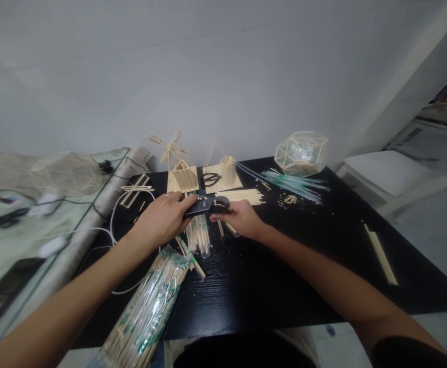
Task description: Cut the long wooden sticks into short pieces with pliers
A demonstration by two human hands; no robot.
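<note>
My left hand (164,217) is closed round the handles of a black cutter (205,206) over the black table (285,266). The cutter's jaws point right toward my right hand (237,217). That hand pinches a thin bamboo stick (229,227) right at the jaws. A short bundle of wrapped sticks (199,236) lies just below both hands. A long plastic pack of bamboo skewers (147,309) lies under my left forearm, reaching the table's near edge.
Behind the hands stand a small stick house with a windmill (181,174), a stick cup (227,169) on a board, black scissors (210,179) and a row of cut sticks (242,196). A geodesic stick ball (301,152) and blue-green wrappers (296,184) lie back right. A white cable (112,230) runs left.
</note>
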